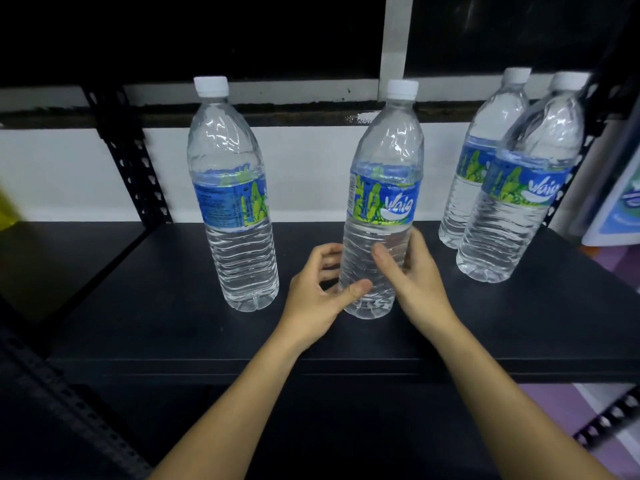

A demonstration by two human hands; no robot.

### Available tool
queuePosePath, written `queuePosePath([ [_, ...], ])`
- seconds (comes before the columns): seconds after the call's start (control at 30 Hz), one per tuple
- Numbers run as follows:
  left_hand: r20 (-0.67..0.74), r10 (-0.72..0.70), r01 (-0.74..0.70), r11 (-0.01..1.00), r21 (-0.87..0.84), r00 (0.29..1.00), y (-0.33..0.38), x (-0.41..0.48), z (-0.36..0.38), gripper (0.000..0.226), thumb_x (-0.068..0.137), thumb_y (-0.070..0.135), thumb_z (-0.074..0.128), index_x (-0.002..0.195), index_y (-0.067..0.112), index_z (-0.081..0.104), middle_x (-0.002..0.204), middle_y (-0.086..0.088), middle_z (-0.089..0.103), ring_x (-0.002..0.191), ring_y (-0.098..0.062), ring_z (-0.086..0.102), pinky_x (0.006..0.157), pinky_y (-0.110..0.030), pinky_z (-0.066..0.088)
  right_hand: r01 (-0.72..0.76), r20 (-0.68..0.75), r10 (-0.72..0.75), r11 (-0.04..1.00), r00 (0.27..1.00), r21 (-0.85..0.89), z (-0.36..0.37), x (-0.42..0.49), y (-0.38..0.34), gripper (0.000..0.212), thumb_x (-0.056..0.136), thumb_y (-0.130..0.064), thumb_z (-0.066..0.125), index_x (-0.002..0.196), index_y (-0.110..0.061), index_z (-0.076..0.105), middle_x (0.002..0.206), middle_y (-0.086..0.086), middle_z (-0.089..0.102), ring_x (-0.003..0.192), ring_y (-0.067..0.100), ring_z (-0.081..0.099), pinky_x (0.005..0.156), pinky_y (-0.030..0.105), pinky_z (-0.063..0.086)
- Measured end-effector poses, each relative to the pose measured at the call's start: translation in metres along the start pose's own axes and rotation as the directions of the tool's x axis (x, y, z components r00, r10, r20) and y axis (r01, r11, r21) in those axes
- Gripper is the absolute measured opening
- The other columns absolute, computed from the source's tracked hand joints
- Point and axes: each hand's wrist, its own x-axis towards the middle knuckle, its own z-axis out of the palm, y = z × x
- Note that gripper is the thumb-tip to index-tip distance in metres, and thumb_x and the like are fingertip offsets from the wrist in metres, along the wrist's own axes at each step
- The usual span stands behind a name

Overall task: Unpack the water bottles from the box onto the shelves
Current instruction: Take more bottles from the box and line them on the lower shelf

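Standing upright on the black shelf (166,317), the middle bottle (382,188) is clasped low by the curled left hand (320,296) and right hand (417,278) — a left bottle (232,202) stands near, and a front right bottle (526,209) partly hides a rear right bottle (479,157).

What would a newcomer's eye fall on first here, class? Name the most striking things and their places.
First the middle bottle, upright on the black shelf, with the left hand and the right hand curled round its lower part. Then the left bottle standing alone beside it, and the front right bottle partly hiding the back right bottle at the shelf's right end.
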Motion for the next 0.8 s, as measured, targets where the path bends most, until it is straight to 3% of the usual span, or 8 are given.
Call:
queuePosePath([
  [0.07, 0.002, 0.006, -0.006, 1.000, -0.008, 1.000, 0.001, -0.001, 0.002, 0.063, 0.079, 0.018, 0.087, 0.135, 0.025, 0.059, 0.125, 0.009, 0.068, 0.110, -0.003, 0.067, 0.081, -0.016, 0.055, 0.000, -0.040, -0.002, 0.999, 0.999, -0.045, -0.003, 0.015, -0.009, 0.052, 0.085, -0.039, 0.082, 0.129, -0.024, 0.058, 0.114, -0.013, 0.075, 0.104, -0.001, 0.070, 0.091, 0.020, 0.054],
  [0.17, -0.016, 0.013, -0.013, 1.000, 0.024, 1.000, 0.000, 0.000, 0.000, 0.061, 0.080, 0.020, 0.087, 0.134, 0.026, 0.061, 0.119, 0.015, 0.071, 0.107, -0.002, 0.068, 0.081, -0.017, 0.055, 0.020, -0.026, -0.024, 0.992, 0.999, -0.122, -0.002, 0.030, -0.017, 0.057, 0.078, -0.046, 0.084, 0.125, -0.023, 0.060, 0.111, -0.012, 0.075, 0.099, -0.005, 0.070, 0.080, 0.009, 0.051],
  [0.3, -0.029, 0.004, -0.001, 0.997, 0.082, 1.000, 0.000, 0.002, -0.001, 0.056, 0.079, 0.030, 0.087, 0.129, 0.029, 0.062, 0.116, 0.023, 0.070, 0.104, -0.002, 0.068, 0.086, -0.020, 0.054, 0.050, -0.087, -0.064, 0.987, 0.994, -0.151, 0.004, 0.030, -0.011, 0.069, 0.068, -0.058, 0.081, 0.122, -0.020, 0.062, 0.108, -0.011, 0.075, 0.099, -0.001, 0.071, 0.082, 0.013, 0.052],
  [0.47, -0.021, 0.006, -0.005, 0.999, 0.049, 1.000, -0.001, 0.001, 0.000, 0.054, 0.081, 0.025, 0.086, 0.130, 0.031, 0.063, 0.118, 0.020, 0.072, 0.107, -0.002, 0.068, 0.088, -0.023, 0.057, 0.050, -0.115, -0.063, 0.992, 0.991, -0.118, 0.005, 0.027, -0.009, 0.055, 0.079, -0.040, 0.087, 0.122, -0.019, 0.060, 0.108, -0.013, 0.075, 0.098, -0.002, 0.071, 0.082, 0.014, 0.052],
  [0.57, -0.020, 0.015, -0.016, 1.000, -0.007, 1.000, -0.001, -0.002, 0.005, 0.059, 0.085, 0.017, 0.083, 0.138, 0.029, 0.059, 0.125, 0.012, 0.070, 0.113, -0.001, 0.066, 0.086, -0.018, 0.055, 0.022, -0.087, -0.030, 0.995, 0.996, -0.098, 0.002, 0.020, -0.008, 0.055, 0.087, -0.042, 0.079, 0.130, -0.024, 0.051, 0.114, -0.021, 0.071, 0.104, -0.008, 0.067, 0.084, 0.012, 0.048],
  [0.7, 0.005, 0.030, -0.030, 0.999, -0.036, 1.000, -0.001, -0.002, 0.005, 0.064, 0.087, 0.014, 0.080, 0.145, 0.025, 0.054, 0.130, 0.012, 0.069, 0.121, 0.003, 0.062, 0.091, -0.015, 0.052, -0.011, 0.075, 0.016, 0.998, 0.997, -0.059, -0.002, -0.002, 0.002, 0.065, 0.099, -0.051, 0.050, 0.157, -0.034, 0.025, 0.133, -0.035, 0.060, 0.122, -0.016, 0.055, 0.095, 0.003, 0.040],
  [0.8, 0.070, 0.034, -0.034, 0.999, -0.012, 0.997, 0.002, -0.005, 0.006, 0.064, 0.090, 0.012, 0.076, 0.148, 0.024, 0.053, 0.126, 0.020, 0.070, 0.122, 0.006, 0.061, 0.093, -0.011, 0.048, -0.012, 0.150, 0.019, 0.999, 0.989, -0.047, -0.004, -0.011, 0.008, 0.067, 0.102, -0.053, 0.038, 0.161, -0.045, 0.008, 0.143, -0.046, 0.043, 0.134, -0.020, 0.042, 0.107, 0.010, 0.032],
])
